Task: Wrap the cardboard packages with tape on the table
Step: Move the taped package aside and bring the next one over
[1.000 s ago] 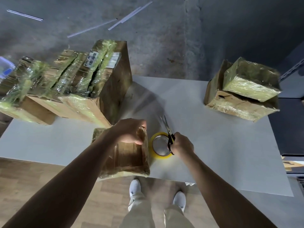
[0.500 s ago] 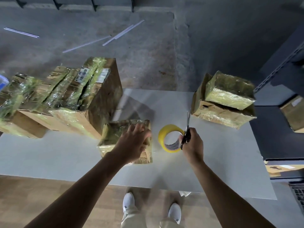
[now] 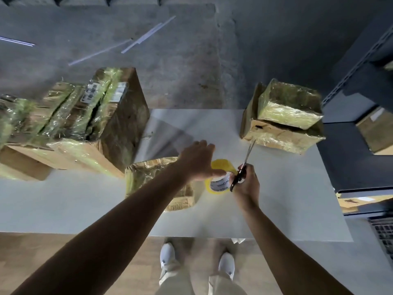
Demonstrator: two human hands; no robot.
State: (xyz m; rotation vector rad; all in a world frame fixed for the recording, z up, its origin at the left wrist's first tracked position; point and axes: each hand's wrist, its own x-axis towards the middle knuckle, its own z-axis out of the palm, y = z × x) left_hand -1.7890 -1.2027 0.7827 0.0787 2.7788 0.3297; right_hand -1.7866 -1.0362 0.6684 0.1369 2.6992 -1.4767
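Bare table is left along the near edge and right of the hands. The yellow tape roll sits mid-table, touched by the flat-fingered left hand. Scissors are gripped by the right hand. A wrapped package lies under the left forearm, flanked by a left stack and a right stack.

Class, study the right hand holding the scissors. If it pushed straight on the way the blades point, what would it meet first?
Probably the lower box at far right: the scissors in the right hand aim at its near edge, though the gap is unclear.
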